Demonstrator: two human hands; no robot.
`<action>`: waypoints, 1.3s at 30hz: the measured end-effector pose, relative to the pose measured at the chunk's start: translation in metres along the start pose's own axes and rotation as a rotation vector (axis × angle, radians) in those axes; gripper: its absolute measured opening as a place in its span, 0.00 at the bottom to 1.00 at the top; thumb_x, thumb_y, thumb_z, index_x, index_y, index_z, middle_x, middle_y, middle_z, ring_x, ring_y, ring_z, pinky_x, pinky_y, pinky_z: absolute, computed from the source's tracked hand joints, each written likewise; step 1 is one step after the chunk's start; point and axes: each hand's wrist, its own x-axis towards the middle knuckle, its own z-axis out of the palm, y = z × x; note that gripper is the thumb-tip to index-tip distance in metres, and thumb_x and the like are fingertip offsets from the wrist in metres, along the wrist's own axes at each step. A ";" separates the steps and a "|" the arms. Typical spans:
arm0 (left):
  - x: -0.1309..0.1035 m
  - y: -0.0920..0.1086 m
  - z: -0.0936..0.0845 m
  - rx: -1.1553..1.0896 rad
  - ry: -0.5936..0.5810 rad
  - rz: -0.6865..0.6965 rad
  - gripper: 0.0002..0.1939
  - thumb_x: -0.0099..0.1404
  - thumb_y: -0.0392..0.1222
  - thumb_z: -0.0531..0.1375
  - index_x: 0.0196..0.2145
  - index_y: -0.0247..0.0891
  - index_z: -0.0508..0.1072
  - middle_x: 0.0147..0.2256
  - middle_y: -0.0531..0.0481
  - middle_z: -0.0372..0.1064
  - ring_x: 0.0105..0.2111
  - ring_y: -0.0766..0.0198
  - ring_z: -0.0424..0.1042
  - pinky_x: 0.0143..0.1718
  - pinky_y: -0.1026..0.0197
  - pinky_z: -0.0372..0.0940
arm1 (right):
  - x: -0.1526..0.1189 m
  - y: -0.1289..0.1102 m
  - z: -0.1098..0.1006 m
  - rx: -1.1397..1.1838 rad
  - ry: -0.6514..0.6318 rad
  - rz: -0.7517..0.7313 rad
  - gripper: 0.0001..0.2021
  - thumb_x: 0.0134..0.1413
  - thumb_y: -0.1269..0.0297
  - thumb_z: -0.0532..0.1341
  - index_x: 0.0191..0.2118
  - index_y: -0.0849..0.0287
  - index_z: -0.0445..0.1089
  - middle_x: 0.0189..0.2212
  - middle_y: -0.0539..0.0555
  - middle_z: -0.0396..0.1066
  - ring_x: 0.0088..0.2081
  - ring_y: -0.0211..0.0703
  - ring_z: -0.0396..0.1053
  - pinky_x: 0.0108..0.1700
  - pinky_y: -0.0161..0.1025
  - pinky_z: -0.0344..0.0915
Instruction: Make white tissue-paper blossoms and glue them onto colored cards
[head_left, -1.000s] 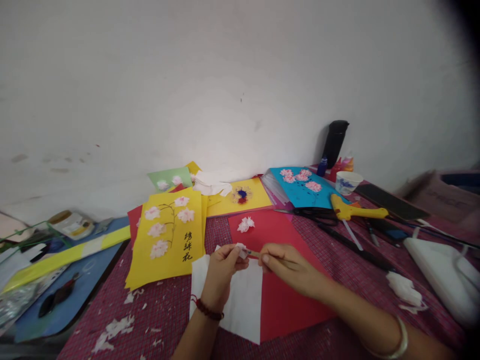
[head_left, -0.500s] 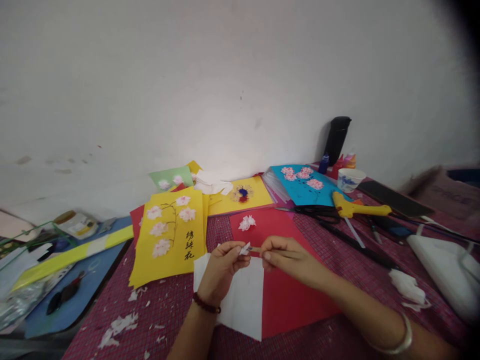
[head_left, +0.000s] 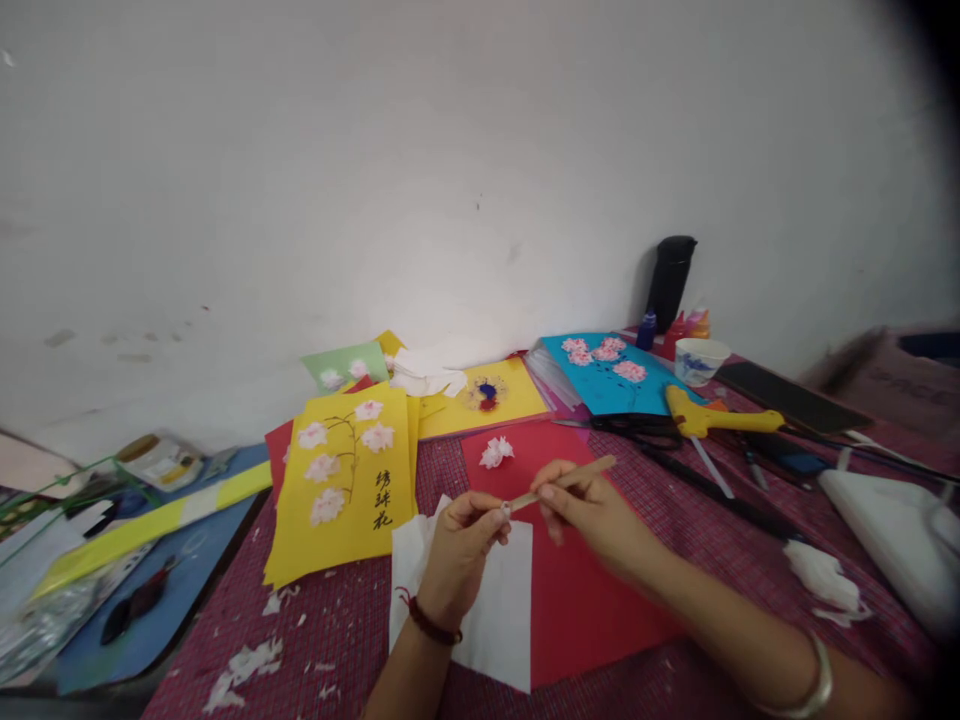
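Observation:
My left hand (head_left: 472,545) pinches a small scrap of white paper (head_left: 506,510) above a white sheet (head_left: 499,610). A thin tan stick (head_left: 574,477) is held in my right hand (head_left: 589,510), slanting down so that its lower end meets the scrap at my left fingertips. Red paper (head_left: 592,600) lies under both, partly covered by the white sheet. Near its top rests a crumpled white and pink paper flower (head_left: 496,452), touched by neither hand.
Yellow sheets with paper blossoms (head_left: 341,490) lie left, a blue flower card (head_left: 619,375) back right. Further right are a yellow glue gun (head_left: 720,415), a paper cup (head_left: 700,360) and scissors (head_left: 637,430). Torn white scraps (head_left: 244,675) lie front left.
The stick has tilted, and its upper end now shows above my right hand. My left hand has shifted slightly right and down. The view has moved a little.

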 end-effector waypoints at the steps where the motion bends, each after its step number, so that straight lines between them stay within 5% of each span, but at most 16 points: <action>1: 0.000 0.000 0.000 0.023 0.024 0.023 0.04 0.52 0.38 0.65 0.26 0.36 0.74 0.21 0.54 0.68 0.24 0.69 0.64 0.28 0.65 0.59 | 0.002 0.002 -0.001 0.048 -0.013 0.036 0.14 0.48 0.51 0.61 0.31 0.59 0.65 0.21 0.47 0.66 0.19 0.33 0.62 0.22 0.32 0.59; 5: -0.001 0.000 0.002 0.265 0.069 0.125 0.03 0.55 0.38 0.63 0.26 0.37 0.75 0.21 0.53 0.67 0.23 0.67 0.65 0.27 0.64 0.60 | 0.007 0.012 -0.003 0.006 0.006 0.109 0.17 0.47 0.50 0.61 0.31 0.61 0.67 0.23 0.51 0.71 0.17 0.32 0.62 0.19 0.32 0.58; 10: -0.008 0.000 0.010 0.646 0.010 0.187 0.03 0.55 0.38 0.63 0.26 0.38 0.77 0.25 0.49 0.70 0.26 0.64 0.67 0.28 0.63 0.61 | 0.006 0.017 -0.005 0.026 0.175 0.179 0.12 0.49 0.56 0.59 0.27 0.60 0.66 0.14 0.42 0.58 0.13 0.29 0.52 0.16 0.29 0.48; 16: -0.007 -0.005 0.008 -0.006 0.033 -0.354 0.09 0.46 0.42 0.68 0.24 0.36 0.74 0.19 0.53 0.67 0.18 0.70 0.63 0.21 0.68 0.56 | 0.006 0.004 -0.022 0.155 -0.121 0.185 0.11 0.44 0.58 0.65 0.31 0.60 0.69 0.22 0.47 0.68 0.17 0.29 0.61 0.20 0.29 0.58; 21: 0.007 0.001 0.004 -0.002 -0.059 -0.448 0.16 0.44 0.49 0.68 0.23 0.35 0.71 0.20 0.51 0.68 0.18 0.69 0.63 0.20 0.66 0.57 | 0.018 0.001 -0.024 0.000 -0.053 0.239 0.16 0.45 0.51 0.63 0.27 0.62 0.71 0.21 0.50 0.70 0.16 0.31 0.62 0.19 0.30 0.58; 25: 0.034 0.025 -0.005 0.624 -0.210 -0.223 0.12 0.56 0.46 0.59 0.21 0.35 0.71 0.21 0.51 0.66 0.22 0.66 0.64 0.26 0.63 0.58 | 0.034 0.007 -0.023 0.083 0.053 0.348 0.17 0.45 0.50 0.63 0.25 0.62 0.68 0.19 0.49 0.71 0.14 0.29 0.60 0.17 0.29 0.55; 29: 0.070 0.044 -0.018 1.103 -0.124 0.045 0.08 0.56 0.35 0.55 0.21 0.37 0.69 0.23 0.53 0.65 0.26 0.66 0.64 0.29 0.64 0.56 | 0.058 0.016 -0.035 0.168 0.177 0.351 0.16 0.47 0.52 0.64 0.27 0.61 0.66 0.20 0.49 0.71 0.14 0.29 0.59 0.17 0.28 0.53; 33: 0.094 0.033 -0.019 1.286 -0.132 0.112 0.08 0.58 0.35 0.55 0.22 0.38 0.66 0.24 0.53 0.63 0.27 0.65 0.64 0.29 0.63 0.56 | 0.080 0.024 -0.045 0.146 0.267 0.292 0.15 0.47 0.52 0.63 0.28 0.61 0.66 0.20 0.48 0.70 0.15 0.29 0.59 0.18 0.29 0.54; 39: 0.099 0.004 -0.009 1.509 -0.104 0.242 0.04 0.58 0.37 0.58 0.26 0.39 0.67 0.30 0.50 0.66 0.35 0.59 0.65 0.38 0.58 0.58 | 0.090 0.036 -0.043 0.093 0.293 0.181 0.14 0.49 0.53 0.63 0.29 0.60 0.66 0.20 0.48 0.69 0.20 0.33 0.62 0.24 0.32 0.58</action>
